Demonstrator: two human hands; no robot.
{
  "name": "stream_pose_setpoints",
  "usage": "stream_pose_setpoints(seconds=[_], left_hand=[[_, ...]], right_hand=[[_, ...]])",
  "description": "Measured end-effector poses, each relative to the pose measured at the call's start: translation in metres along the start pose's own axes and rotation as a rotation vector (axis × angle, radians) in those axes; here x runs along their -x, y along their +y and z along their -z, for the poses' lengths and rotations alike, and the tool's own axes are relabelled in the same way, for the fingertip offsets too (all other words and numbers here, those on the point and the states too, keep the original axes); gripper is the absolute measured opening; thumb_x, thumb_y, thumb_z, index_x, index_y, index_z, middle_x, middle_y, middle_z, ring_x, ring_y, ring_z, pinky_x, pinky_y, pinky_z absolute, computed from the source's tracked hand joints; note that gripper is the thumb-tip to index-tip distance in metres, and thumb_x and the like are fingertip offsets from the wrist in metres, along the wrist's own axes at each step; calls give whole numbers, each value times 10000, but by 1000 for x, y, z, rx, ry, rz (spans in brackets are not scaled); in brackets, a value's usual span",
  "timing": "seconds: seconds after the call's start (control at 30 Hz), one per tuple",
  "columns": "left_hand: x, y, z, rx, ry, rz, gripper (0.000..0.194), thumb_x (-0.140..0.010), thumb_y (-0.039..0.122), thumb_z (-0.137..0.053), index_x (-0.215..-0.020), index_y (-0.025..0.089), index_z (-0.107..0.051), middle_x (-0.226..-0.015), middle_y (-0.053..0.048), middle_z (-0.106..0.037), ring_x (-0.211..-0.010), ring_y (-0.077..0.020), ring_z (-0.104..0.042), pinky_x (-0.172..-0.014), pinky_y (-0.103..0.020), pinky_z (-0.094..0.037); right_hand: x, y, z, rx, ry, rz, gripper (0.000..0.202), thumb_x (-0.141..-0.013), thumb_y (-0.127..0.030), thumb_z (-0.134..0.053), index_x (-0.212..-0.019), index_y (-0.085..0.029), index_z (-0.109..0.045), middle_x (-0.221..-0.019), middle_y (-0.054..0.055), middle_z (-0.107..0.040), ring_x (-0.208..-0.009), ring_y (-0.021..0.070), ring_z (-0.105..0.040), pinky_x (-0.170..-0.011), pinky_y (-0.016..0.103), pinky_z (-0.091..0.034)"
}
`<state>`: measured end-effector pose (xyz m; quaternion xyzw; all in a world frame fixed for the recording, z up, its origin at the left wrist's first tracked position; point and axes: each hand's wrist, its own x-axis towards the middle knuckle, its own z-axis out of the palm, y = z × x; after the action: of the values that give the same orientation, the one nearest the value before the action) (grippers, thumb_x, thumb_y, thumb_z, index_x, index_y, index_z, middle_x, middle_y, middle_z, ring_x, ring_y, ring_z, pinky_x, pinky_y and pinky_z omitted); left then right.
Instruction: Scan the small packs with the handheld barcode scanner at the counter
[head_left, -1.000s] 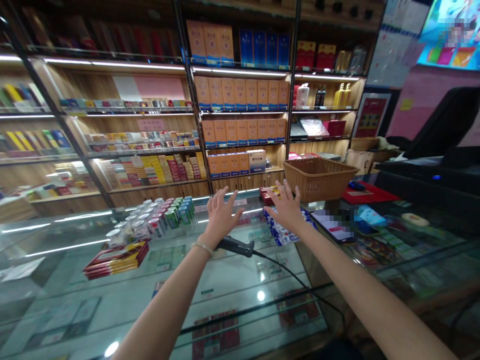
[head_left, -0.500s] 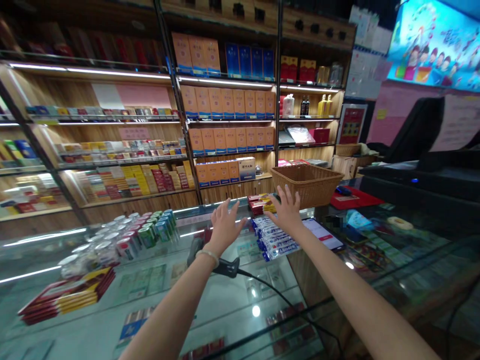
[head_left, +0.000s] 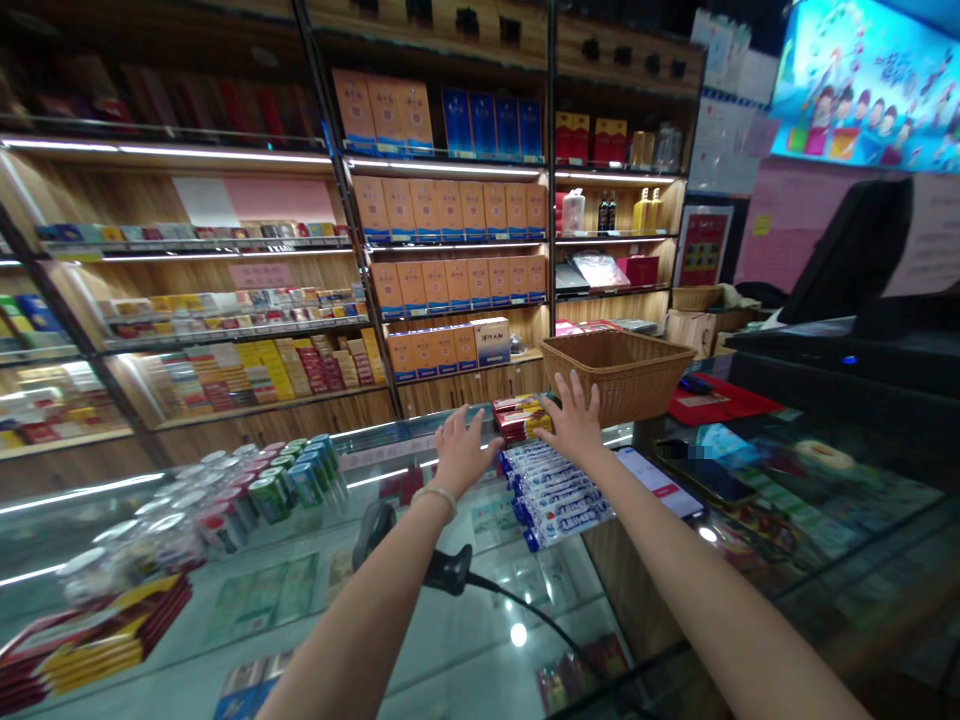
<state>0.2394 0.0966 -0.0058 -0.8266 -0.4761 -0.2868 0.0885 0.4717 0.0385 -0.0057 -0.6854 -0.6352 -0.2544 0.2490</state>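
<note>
My left hand (head_left: 463, 450) is over the glass counter with fingers spread and nothing in it. Fingers apart, my right hand (head_left: 574, 425) hovers at the blue-and-white packets (head_left: 551, 495); whether it touches them I cannot tell. Red-and-yellow packets (head_left: 517, 418) lie between the two hands, a little beyond them. A black scanner (head_left: 448, 570) with a cable rests on the glass, partly hidden by my left forearm. Behind my right hand stands a brown wicker basket (head_left: 622, 375). A lit phone (head_left: 660, 485) lies right of the blue-and-white packets.
Rows of cans and jars (head_left: 277, 490) stand at the left of the counter. Red-and-yellow packs (head_left: 112, 640) lie nearer. A red mat (head_left: 720, 400) and a dark phone (head_left: 709, 472) are at the right. Stocked shelves (head_left: 450, 245) rise behind.
The view has shifted slightly, so the cans and packs appear farther left and lower. My left hand is slightly nearer the red-and-yellow packets. Both hands remain spread.
</note>
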Motion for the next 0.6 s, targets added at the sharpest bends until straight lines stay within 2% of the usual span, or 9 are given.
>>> stream_pose_setpoints(seconds=[0.13, 0.33, 0.6], left_hand=[[-9, 5, -5, -12, -45, 37, 663, -940, 541, -615, -1510, 214, -529, -1647, -213, -397, -1501, -420, -387, -1190, -647, -337], [-19, 18, -5, -100, -163, 92, 686, -945, 582, -597, -1534, 243, -505, -1684, -157, -358, -1545, -359, -333, -1245, -556, -300], [-30, 28, -22, -109, -191, 107, 650, -940, 598, -589, -1492, 258, -551, -1691, -155, -348, -1556, -360, -303, -1239, -575, -293]], right_hand=[[-5, 4, -13, 13, -7, -6, 624, -896, -548, -721, -1427, -234, -627, -1757, 163, -178, -1614, 418, -84, -1232, 732, -56], [-9, 6, -28, 62, -64, -5, 652, -892, -556, -715, -1436, -209, -621, -1770, 144, -130, -1621, 420, -19, -1237, 740, 2], [-6, 13, -38, 76, -76, 12, 576, -930, -515, -664, -1394, -174, -650, -1769, 130, -133, -1627, 397, -19, -1245, 733, 33]])
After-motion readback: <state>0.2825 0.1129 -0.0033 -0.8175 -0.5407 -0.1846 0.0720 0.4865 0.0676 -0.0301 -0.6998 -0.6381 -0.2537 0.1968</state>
